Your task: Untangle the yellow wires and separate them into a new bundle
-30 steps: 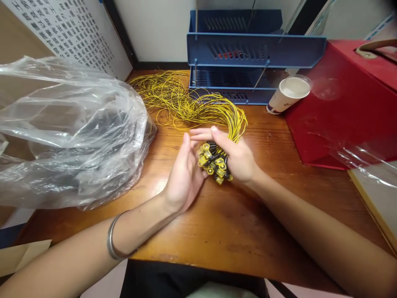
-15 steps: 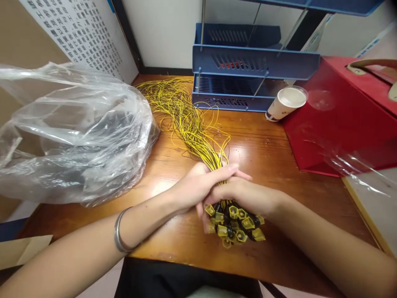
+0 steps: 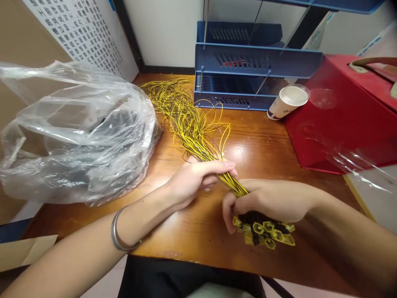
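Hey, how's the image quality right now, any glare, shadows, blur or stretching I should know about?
Head view: glare streaks the clear plastic bag and whitens patches of the wooden table; head view: shade darkens the table under the right forearm; head view: the yellow tips look slightly soft; head view: the top right corner is dark and blurred, and wide-angle stretching seems likely near the edges.

Right hand is hiding a stretch of wire bundle just above the yellow caps. Crinkled plastic bag is obscuring what lies inside. Top edge is cropping blue rack; right edge is cropping red box. Printed sheet is blurring past reading.
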The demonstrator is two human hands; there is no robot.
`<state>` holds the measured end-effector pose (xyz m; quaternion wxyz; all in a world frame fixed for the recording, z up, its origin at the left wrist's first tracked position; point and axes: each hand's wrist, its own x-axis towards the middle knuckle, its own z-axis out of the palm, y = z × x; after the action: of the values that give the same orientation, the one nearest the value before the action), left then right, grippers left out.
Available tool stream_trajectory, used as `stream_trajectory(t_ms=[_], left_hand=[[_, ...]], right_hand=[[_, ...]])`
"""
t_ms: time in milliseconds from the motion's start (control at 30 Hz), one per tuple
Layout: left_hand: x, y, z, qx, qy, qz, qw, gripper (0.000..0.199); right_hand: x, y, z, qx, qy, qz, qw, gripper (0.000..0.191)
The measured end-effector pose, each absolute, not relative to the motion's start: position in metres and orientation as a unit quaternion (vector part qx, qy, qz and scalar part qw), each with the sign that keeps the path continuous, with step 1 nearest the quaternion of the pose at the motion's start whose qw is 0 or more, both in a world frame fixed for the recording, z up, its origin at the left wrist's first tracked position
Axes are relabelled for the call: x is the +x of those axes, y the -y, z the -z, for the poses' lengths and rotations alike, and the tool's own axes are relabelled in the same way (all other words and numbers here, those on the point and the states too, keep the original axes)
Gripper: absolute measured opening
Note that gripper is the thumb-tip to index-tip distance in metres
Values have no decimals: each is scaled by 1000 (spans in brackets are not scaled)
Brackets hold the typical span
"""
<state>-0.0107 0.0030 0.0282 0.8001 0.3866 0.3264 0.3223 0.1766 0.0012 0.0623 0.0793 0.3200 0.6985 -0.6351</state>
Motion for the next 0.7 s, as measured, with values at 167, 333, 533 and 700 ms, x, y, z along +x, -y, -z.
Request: stream_trajectory(t_ms=[167, 333, 533, 700], left_hand=[[-11, -2, -34, 385, -328, -353, 787, 24], [-8, -2, -32, 404, -296, -346, 793, 20], [-7, -3, -32, 426, -282, -329, 794, 21], [-7, -3, -31, 436, -295, -327, 785, 18]], right_hand=[[193, -2, -71, 357, -741, 555, 122, 32], [196, -5, -69, 391, -721, 550, 158, 29], [189, -7, -63, 374, -779, 502, 45, 30], [200, -17, -77, 395, -779, 487, -7, 52]])
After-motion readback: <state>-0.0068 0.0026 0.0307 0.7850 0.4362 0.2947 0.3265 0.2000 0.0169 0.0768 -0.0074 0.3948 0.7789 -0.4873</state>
